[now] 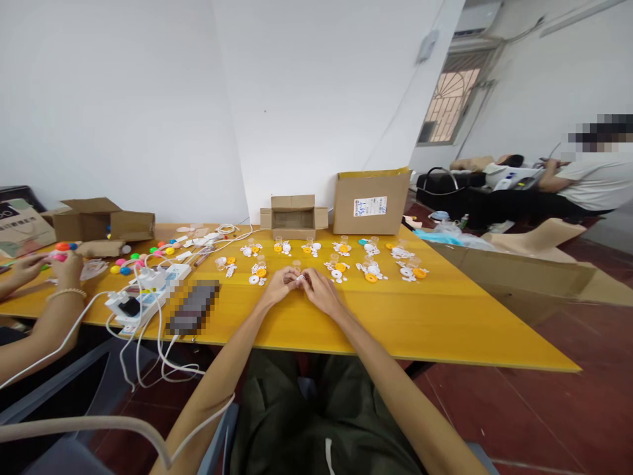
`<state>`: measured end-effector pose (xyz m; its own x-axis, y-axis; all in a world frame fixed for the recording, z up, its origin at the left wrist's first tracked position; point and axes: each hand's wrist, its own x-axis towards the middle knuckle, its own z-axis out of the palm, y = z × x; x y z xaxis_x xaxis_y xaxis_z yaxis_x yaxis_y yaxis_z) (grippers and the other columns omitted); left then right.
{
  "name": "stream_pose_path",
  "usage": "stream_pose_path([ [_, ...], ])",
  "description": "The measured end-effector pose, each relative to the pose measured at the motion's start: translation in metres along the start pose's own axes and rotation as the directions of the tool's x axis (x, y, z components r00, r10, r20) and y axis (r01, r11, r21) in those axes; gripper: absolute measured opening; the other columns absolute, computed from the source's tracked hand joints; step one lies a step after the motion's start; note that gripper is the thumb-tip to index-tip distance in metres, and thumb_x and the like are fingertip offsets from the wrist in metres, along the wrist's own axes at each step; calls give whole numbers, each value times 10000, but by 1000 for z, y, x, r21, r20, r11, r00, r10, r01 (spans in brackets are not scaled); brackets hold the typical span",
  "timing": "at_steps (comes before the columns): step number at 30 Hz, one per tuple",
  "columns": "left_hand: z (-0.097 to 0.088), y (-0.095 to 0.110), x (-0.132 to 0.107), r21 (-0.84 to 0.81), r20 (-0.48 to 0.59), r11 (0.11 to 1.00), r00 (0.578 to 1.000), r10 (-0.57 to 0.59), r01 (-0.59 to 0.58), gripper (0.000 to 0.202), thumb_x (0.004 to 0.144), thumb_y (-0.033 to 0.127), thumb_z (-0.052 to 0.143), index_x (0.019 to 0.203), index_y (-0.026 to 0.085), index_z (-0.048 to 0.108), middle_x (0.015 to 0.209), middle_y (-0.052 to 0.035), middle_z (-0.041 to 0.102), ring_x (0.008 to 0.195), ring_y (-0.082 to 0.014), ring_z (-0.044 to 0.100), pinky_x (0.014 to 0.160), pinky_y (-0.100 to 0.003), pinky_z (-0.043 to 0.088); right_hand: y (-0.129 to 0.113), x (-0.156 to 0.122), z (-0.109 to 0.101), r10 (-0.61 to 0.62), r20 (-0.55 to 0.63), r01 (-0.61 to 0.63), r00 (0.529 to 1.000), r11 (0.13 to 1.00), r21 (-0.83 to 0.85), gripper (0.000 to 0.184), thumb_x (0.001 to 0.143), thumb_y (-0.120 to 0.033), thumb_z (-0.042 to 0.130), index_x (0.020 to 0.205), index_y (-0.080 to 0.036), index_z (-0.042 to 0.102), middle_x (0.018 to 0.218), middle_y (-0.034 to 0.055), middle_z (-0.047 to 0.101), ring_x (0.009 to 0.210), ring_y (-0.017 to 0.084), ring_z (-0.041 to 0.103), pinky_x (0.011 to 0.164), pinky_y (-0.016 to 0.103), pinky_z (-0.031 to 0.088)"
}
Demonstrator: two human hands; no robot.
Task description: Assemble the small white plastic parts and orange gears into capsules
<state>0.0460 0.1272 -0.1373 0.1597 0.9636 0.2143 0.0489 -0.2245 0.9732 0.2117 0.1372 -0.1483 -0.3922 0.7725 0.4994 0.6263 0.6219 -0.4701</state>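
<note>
My left hand [280,286] and my right hand [318,288] meet over the yellow table [316,330], both closed. Between their fingertips is a small white plastic part [299,278]; its exact kind is too small to tell. Just behind my hands stands a clear plastic cup [297,264], partly hidden. Left of my left hand lies a small pile with a white disc [254,280] and an orange ring [262,272]. To the right of my right hand is another pile with a white disc [336,274] and an orange piece [341,266].
Several similar piles run across the table. An open carton [294,221] and a closed box [370,201] stand behind. At left are a power strip [168,284] with cables, a phone [194,307], colourful balls [125,270] and another person's hands [68,267]. Another person [588,175] sits far right.
</note>
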Motion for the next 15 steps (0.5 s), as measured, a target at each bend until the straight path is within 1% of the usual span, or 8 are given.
stream_pose_path([
  [5,0,-4,0,-34,7,999,1000,-10,10,382,638,349,875,853,188,603,718,25,686,693,-138,668,766,-286,542,2,-1,0,-32,-9,32,999,999,13,115,949,-225,471,975,-254,579,940,45,702,870,219,645,737,300,459],
  [8,-1,-6,1,-23,18,1000,1000,-4,5,372,652,341,870,870,186,611,729,22,680,716,-140,671,791,-293,539,2,-2,0,-62,-28,62,998,998,13,114,939,-211,481,970,-254,582,932,42,703,856,214,644,732,295,453],
  [11,-2,-5,1,-7,31,1000,1000,5,-5,370,650,332,871,869,184,614,723,23,679,718,-140,672,799,-294,540,3,-3,0,-67,-38,67,997,998,3,115,926,-194,498,970,-250,588,918,41,703,842,211,644,716,287,447],
  [15,-2,-5,2,-3,32,1000,999,8,-8,392,633,357,879,853,183,606,754,13,698,723,-145,676,799,-301,543,3,-3,1,-89,-54,88,995,996,-10,119,924,-184,500,957,-249,595,921,43,700,845,210,641,706,282,444],
])
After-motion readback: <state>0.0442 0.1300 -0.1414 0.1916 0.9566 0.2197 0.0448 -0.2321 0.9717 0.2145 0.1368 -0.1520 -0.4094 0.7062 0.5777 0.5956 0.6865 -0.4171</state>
